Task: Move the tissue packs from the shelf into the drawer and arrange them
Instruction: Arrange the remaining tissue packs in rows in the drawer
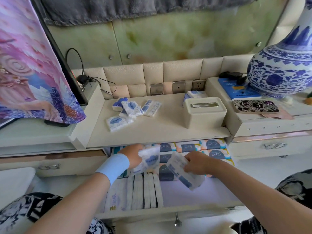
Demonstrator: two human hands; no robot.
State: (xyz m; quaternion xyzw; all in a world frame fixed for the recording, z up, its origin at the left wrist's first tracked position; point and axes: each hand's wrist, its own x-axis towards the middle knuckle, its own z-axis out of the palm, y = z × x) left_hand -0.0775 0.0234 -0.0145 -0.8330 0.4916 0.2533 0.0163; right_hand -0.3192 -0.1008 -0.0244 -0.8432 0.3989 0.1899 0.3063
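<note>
Low in frame over the open white drawer [168, 211], left hand [133, 157] and right hand [197, 163] are each pinching a white-and-blue plastic-wrapped tissue pack [149, 162] by its edge, likely soft, light, slippery; more packs [130, 109] are lying mid-frame on the cream shelf [168, 130].

A single head-worn view looks forward and down, close above the open cream drawer [194, 195]; the cream shelf [168, 130] lies farther off.
</note>
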